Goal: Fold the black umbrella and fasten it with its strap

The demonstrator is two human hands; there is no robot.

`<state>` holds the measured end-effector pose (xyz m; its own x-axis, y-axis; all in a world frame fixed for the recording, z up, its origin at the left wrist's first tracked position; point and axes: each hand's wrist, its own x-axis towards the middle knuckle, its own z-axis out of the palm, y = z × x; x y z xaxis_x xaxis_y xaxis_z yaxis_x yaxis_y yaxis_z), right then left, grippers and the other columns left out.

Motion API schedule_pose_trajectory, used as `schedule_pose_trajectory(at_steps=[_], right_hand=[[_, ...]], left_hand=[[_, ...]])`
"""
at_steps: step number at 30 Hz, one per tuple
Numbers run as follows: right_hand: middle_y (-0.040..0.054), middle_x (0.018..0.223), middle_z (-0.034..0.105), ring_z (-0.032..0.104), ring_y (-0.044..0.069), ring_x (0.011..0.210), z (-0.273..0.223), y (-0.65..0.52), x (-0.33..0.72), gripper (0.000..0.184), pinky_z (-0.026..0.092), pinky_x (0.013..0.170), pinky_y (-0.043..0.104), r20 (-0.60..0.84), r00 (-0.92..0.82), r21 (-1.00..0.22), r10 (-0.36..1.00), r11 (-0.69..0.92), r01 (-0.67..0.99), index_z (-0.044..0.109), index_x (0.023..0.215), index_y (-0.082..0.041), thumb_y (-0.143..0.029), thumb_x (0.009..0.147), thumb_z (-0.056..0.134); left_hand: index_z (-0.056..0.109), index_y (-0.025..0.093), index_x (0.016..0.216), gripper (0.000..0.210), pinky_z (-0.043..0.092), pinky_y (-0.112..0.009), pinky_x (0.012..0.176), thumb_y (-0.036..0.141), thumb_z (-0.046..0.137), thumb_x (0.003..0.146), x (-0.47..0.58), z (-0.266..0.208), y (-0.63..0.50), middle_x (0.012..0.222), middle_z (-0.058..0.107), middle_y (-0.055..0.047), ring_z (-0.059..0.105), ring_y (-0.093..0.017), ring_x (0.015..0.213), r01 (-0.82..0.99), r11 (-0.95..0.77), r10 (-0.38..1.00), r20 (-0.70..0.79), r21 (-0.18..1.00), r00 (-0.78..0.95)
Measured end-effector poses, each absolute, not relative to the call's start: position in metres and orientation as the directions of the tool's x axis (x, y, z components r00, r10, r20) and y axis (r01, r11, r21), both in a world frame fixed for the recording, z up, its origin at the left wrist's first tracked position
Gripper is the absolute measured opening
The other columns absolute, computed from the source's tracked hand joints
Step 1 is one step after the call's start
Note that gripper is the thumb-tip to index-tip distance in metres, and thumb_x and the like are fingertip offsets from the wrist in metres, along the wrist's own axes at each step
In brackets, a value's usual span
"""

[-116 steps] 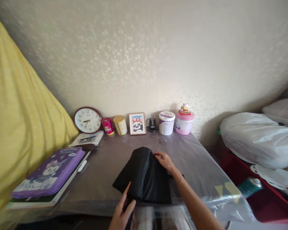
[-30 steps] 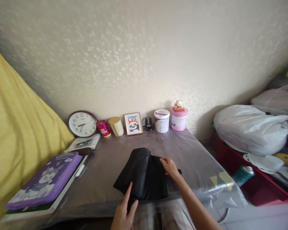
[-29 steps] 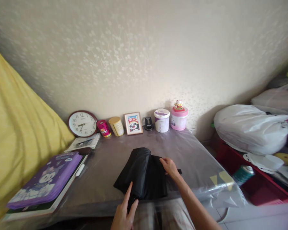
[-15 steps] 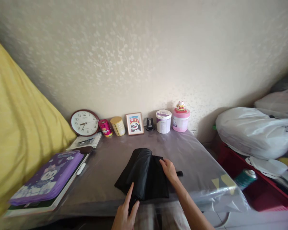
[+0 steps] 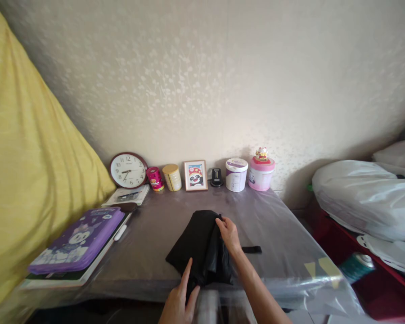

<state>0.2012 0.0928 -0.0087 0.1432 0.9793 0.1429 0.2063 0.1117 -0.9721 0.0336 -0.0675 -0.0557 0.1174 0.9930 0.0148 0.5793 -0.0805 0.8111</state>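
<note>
A black folding umbrella (image 5: 197,243) lies on the table near its front edge, its loose canopy fabric spread in folds. My left hand (image 5: 180,299) is closed around its handle end at the bottom, with the index finger stretched along the fabric. Higher up on the right side, my right hand (image 5: 228,234) pinches a fold of the canopy between thumb and fingers. A black strap (image 5: 252,249) sticks out to the right from behind my right wrist. The handle is mostly hidden by my left hand.
Along the wall stand a round clock (image 5: 128,170), a pink can (image 5: 155,179), a yellow can (image 5: 172,177), a picture frame (image 5: 195,175) and two tubs. A purple case (image 5: 76,240) lies on books at left. Plastic film covers the table (image 5: 273,225); bags (image 5: 364,193) sit right.
My right hand has drawn its fold of umbrella fabric up and leftward over the canopy. More of the strap shows. The left hand keeps its hold; the view has shifted slightly.
</note>
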Motion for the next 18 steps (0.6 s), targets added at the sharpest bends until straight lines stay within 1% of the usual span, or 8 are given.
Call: schedule_pose_trajectory(at_steps=[4,6,8,10,12,15,17,18], right_hand=[[0.0033,0.064,0.059,0.053,0.014,0.05,-0.012,0.096,0.187,0.049,0.043,0.043,0.025,0.078,0.115,-0.989,0.99,0.062,0.134,0.056,0.099,-0.008,-0.048,0.071,0.054],[0.0043,0.066,0.061,0.056,0.015,0.054,-0.016,0.096,0.184,0.049,0.047,0.048,0.026,0.07,0.072,-0.994,0.995,0.064,0.086,0.054,0.101,-0.008,-0.048,0.073,0.053],[0.0051,0.068,0.063,0.059,0.016,0.06,-0.019,0.092,0.183,0.046,0.05,0.058,0.029,0.131,-0.007,-0.99,0.991,0.132,0.052,0.051,0.104,-0.01,-0.047,0.078,0.049],[0.0054,0.074,0.064,0.06,0.016,0.069,-0.021,0.084,0.184,0.038,0.049,0.07,0.031,0.249,-0.083,-0.964,0.965,0.255,0.076,0.049,0.107,-0.012,-0.041,0.082,0.046],[0.0056,0.085,0.064,0.059,0.016,0.08,-0.022,0.073,0.185,0.031,0.047,0.079,0.033,0.379,-0.144,-0.895,0.914,0.402,0.193,0.05,0.11,-0.016,-0.032,0.084,0.047],[0.0061,0.103,0.062,0.054,0.018,0.097,-0.02,0.055,0.183,0.023,0.042,0.089,0.036,0.553,-0.28,-0.681,0.785,0.619,0.39,0.058,0.105,-0.02,-0.022,0.084,0.049],[0.0059,0.11,0.06,0.051,0.019,0.104,-0.02,0.045,0.18,0.02,0.039,0.093,0.038,0.613,-0.366,-0.538,0.7,0.71,0.455,0.061,0.101,-0.02,-0.02,0.085,0.05],[0.0058,0.112,0.06,0.049,0.02,0.107,-0.02,0.042,0.178,0.019,0.038,0.094,0.039,0.626,-0.395,-0.49,0.672,0.733,0.472,0.062,0.1,-0.02,-0.02,0.085,0.05]], left_hand=[[0.007,0.018,0.144,0.06,0.038,-0.028,0.098,0.037,0.028,0.091,0.033,-0.058,-0.066,0.137,0.041,-0.009,0.047,-0.016,0.12,0.566,-0.092,0.991,0.023,0.82,0.128],[0.008,0.015,0.144,0.061,0.036,-0.03,0.1,0.036,0.028,0.09,0.033,-0.06,-0.065,0.135,0.044,-0.01,0.046,-0.017,0.121,0.566,-0.087,0.992,0.021,0.82,0.122],[0.011,0.01,0.143,0.062,0.036,-0.034,0.101,0.037,0.027,0.089,0.033,-0.061,-0.064,0.132,0.047,-0.013,0.047,-0.019,0.12,0.588,-0.06,0.994,-0.007,0.807,0.112],[0.014,0.007,0.141,0.063,0.036,-0.036,0.101,0.038,0.027,0.089,0.033,-0.061,-0.064,0.132,0.046,-0.015,0.047,-0.021,0.12,0.611,-0.039,0.995,-0.027,0.791,0.098],[0.016,0.007,0.141,0.063,0.036,-0.037,0.1,0.039,0.027,0.088,0.033,-0.059,-0.065,0.133,0.046,-0.016,0.048,-0.022,0.119,0.615,-0.032,0.995,-0.031,0.788,0.091],[0.019,0.007,0.14,0.063,0.041,-0.038,0.095,0.04,0.026,0.088,0.032,-0.058,-0.067,0.123,0.054,-0.017,0.054,-0.024,0.111,0.615,0.006,0.996,-0.061,0.789,0.069],[0.019,0.006,0.14,0.063,0.042,-0.038,0.093,0.041,0.027,0.088,0.032,-0.059,-0.068,0.12,0.056,-0.018,0.056,-0.025,0.109,0.623,0.029,0.996,-0.077,0.782,0.051],[0.018,0.006,0.14,0.064,0.041,-0.038,0.094,0.041,0.028,0.088,0.033,-0.06,-0.068,0.122,0.055,-0.018,0.055,-0.025,0.111,0.625,0.034,0.997,-0.074,0.78,0.037]])
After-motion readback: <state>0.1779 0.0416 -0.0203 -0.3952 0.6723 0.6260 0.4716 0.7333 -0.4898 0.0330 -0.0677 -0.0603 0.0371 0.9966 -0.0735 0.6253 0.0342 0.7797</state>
